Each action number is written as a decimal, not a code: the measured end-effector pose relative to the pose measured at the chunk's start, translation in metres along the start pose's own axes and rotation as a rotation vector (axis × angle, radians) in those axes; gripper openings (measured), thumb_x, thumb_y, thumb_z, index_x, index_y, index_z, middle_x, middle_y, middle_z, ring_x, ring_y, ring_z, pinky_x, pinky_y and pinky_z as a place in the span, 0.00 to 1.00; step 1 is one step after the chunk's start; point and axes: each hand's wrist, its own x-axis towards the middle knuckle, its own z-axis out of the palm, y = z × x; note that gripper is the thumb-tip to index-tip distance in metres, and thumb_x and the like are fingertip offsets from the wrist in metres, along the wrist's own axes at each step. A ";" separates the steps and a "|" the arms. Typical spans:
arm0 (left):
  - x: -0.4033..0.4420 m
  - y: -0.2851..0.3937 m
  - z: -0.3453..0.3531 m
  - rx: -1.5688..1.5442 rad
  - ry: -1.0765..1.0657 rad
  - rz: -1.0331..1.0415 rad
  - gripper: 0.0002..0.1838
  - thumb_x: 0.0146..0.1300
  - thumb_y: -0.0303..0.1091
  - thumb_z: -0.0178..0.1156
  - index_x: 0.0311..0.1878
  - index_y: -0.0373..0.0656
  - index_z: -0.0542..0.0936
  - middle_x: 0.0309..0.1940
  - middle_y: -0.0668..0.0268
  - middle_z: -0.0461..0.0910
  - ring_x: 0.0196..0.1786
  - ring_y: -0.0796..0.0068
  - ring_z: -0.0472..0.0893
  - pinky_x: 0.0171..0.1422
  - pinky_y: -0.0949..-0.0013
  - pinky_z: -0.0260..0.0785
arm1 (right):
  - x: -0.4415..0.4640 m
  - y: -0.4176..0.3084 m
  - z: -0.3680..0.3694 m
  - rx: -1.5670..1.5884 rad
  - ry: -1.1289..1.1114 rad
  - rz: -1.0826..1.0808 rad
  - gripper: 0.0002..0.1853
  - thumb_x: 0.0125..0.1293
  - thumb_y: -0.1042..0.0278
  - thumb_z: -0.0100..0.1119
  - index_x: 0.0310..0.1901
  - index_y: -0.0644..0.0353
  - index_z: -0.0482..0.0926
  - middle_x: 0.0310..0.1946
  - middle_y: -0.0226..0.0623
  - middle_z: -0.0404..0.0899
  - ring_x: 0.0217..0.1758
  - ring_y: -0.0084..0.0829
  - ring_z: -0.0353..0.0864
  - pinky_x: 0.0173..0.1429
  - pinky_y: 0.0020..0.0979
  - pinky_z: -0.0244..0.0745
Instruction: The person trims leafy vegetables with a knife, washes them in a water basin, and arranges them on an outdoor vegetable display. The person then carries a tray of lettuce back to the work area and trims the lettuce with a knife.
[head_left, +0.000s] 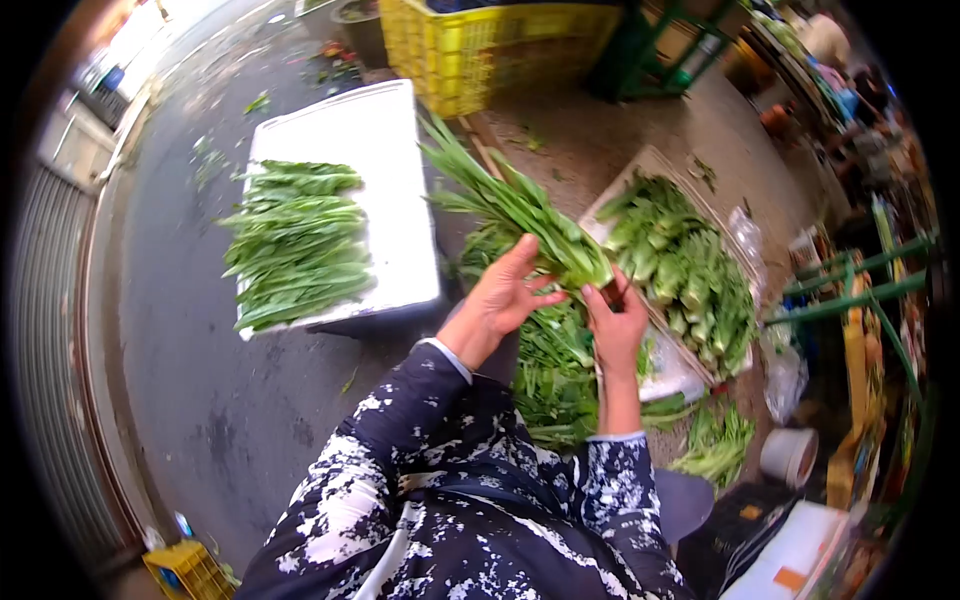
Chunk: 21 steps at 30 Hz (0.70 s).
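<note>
A head of long-leaf lettuce (545,235) is held up in front of me, its leaf tips pointing to the upper left. My right hand (618,325) pinches it at the pale root end. Close beside the lower leaves is my left hand (495,305), its thumb and fingers spread; whether it touches them I cannot tell. To the left, several lettuce heads (300,245) lie in a row on a white foam board (395,200). Below my hands is a heap of loose greens (555,375). At the right, more lettuce (685,265) is piled with its pale stems toward me.
A yellow crate (440,60) stands at the back, near a green metal frame (650,55). Trimmed leaves (718,440) and a white tub (788,457) sit at the right, beside green rails (850,300). Another yellow crate (188,570) is at the lower left.
</note>
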 end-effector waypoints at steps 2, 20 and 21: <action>-0.008 0.010 0.004 -0.110 -0.038 0.025 0.31 0.53 0.53 0.60 0.56 0.48 0.65 0.54 0.56 0.66 0.59 0.56 0.65 0.59 0.44 0.58 | -0.003 -0.012 0.006 -0.402 -0.140 -0.359 0.20 0.51 0.82 0.59 0.49 0.65 0.74 0.42 0.38 0.77 0.44 0.32 0.77 0.49 0.26 0.69; -0.028 0.141 -0.084 0.273 0.336 0.719 0.22 0.53 0.29 0.61 0.52 0.36 0.68 0.45 0.59 0.73 0.48 0.68 0.72 0.59 0.66 0.64 | -0.002 0.080 -0.053 0.169 0.295 0.422 0.16 0.49 0.83 0.58 0.42 0.61 0.74 0.30 0.30 0.73 0.18 0.14 0.64 0.15 0.13 0.53; -0.031 0.159 -0.098 0.385 0.590 0.739 0.20 0.58 0.30 0.56 0.52 0.34 0.68 0.47 0.59 0.72 0.51 0.70 0.70 0.59 0.67 0.62 | -0.007 0.103 -0.070 0.147 0.247 0.569 0.20 0.47 0.82 0.59 0.45 0.62 0.73 0.30 0.31 0.74 0.22 0.17 0.70 0.17 0.16 0.58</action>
